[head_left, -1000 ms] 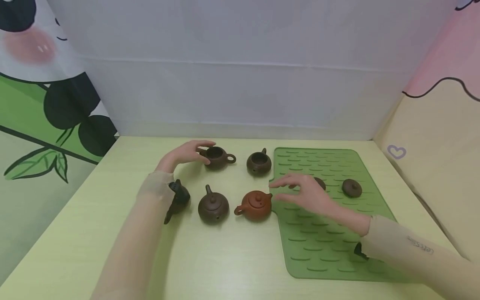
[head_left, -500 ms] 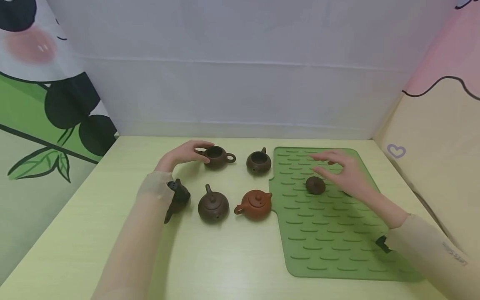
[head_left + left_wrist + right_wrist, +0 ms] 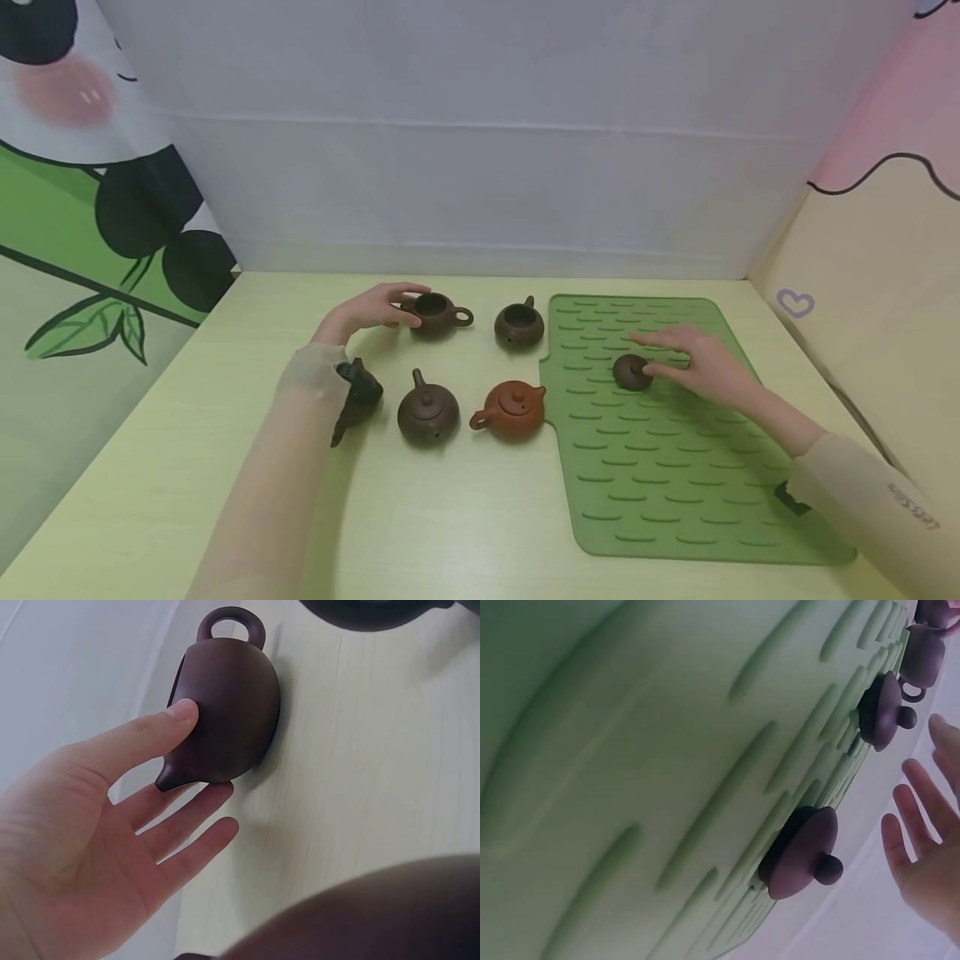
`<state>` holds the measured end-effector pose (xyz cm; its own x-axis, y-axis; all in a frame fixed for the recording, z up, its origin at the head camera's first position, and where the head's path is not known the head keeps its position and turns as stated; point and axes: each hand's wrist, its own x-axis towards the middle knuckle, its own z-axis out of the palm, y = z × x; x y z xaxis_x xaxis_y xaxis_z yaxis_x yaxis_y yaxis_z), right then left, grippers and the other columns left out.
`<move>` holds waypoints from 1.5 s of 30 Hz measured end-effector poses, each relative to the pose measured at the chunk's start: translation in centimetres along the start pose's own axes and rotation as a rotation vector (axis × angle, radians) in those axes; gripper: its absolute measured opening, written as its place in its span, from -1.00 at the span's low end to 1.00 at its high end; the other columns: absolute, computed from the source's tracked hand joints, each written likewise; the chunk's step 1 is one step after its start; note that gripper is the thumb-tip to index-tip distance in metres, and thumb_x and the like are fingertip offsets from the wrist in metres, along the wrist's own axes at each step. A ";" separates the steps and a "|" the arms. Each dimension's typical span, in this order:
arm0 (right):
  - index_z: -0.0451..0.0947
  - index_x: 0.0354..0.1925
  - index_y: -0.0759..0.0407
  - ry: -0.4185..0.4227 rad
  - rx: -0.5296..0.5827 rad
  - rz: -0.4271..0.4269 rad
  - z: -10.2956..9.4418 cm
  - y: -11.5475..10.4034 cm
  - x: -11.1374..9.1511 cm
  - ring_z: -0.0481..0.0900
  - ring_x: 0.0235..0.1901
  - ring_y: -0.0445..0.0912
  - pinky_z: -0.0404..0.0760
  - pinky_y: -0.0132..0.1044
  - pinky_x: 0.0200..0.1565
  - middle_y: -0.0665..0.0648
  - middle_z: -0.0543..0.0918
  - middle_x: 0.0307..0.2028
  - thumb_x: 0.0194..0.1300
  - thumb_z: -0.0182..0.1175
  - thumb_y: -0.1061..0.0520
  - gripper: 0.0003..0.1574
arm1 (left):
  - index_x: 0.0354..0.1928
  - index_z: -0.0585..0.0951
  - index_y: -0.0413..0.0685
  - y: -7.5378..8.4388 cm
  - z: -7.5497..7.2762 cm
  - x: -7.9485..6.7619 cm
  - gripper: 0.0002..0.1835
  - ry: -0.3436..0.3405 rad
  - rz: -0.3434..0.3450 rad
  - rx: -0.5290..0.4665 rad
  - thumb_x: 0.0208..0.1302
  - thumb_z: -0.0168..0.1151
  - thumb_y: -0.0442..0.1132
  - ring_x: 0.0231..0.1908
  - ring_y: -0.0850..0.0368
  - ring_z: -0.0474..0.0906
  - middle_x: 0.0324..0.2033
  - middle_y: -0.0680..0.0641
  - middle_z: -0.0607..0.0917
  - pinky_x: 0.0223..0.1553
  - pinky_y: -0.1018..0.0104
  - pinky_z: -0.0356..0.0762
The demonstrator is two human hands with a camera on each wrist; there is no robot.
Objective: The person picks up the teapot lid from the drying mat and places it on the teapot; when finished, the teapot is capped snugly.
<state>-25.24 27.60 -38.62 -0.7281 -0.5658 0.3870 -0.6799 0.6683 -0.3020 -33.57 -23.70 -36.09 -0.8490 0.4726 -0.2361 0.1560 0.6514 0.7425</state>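
Note:
In the head view my left hand (image 3: pixel 375 305) holds a dark brown lidless teapot (image 3: pixel 433 318) at its spout end. The left wrist view shows the thumb on the pot's side and the fingers beyond the spout, with the ring handle pointing away. My right hand (image 3: pixel 701 358) hovers at a dark round lid (image 3: pixel 632 372) on the green mat (image 3: pixel 660 500), fingers fairly straight and apart. In the right wrist view a small gap shows between the fingertips and that lid's knob. A second lid (image 3: pixel 802 855) sits nearer that camera; the hand hides it in the head view.
Another lidless teapot (image 3: pixel 519 325) stands left of the mat. In front are a lidded brown teapot (image 3: pixel 427 414), a reddish lidded teapot (image 3: pixel 513 410) by the mat's edge, and a dark object (image 3: pixel 360 396) beside the left wrist. A white wall (image 3: pixel 480 192) backs the table.
My right hand has moved right, from above the reddish teapot's spout to over the mat, then lowered toward the nearer lid. My left hand stays at the lidless teapot.

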 end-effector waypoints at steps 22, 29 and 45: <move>0.74 -0.15 0.12 -0.103 0.038 0.095 1.1 0.4 0.7 0.65 -0.03 0.18 0.55 0.21 0.09 0.16 0.78 -0.13 0.11 0.42 0.29 -0.72 | 0.52 0.14 -0.12 -0.6 0.1 0.5 -0.25 0.017 -0.021 -0.002 0.37 0.22 -0.24 0.39 -0.30 0.30 0.46 -0.38 0.23 0.29 -0.18 0.43; 0.75 -0.20 0.11 -0.112 0.010 0.059 0.9 0.4 1.4 0.67 -0.11 0.09 0.59 0.12 0.01 0.09 0.79 -0.21 0.13 0.41 0.27 -0.79 | 0.51 0.16 -0.12 -0.7 0.1 0.4 -0.27 0.017 -0.031 -0.007 0.37 0.22 -0.25 0.38 -0.28 0.32 0.45 -0.37 0.25 0.29 -0.16 0.44; 0.73 -0.14 0.14 -0.081 -0.012 0.077 -0.1 -0.4 5.6 0.64 -0.16 0.05 0.58 0.03 -0.06 0.11 0.77 -0.26 0.24 0.37 0.14 -0.80 | 0.53 0.13 -0.04 -0.8 0.1 0.3 -0.24 -0.005 -0.058 -0.072 0.36 0.23 -0.27 0.28 -0.26 0.42 0.46 -0.34 0.21 0.28 -0.13 0.46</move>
<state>-29.06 24.21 -36.18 -0.7834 -0.5492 0.2910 -0.6205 0.7171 -0.3174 -33.87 -24.04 -36.83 -0.8532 0.4385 -0.2825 0.0704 0.6335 0.7705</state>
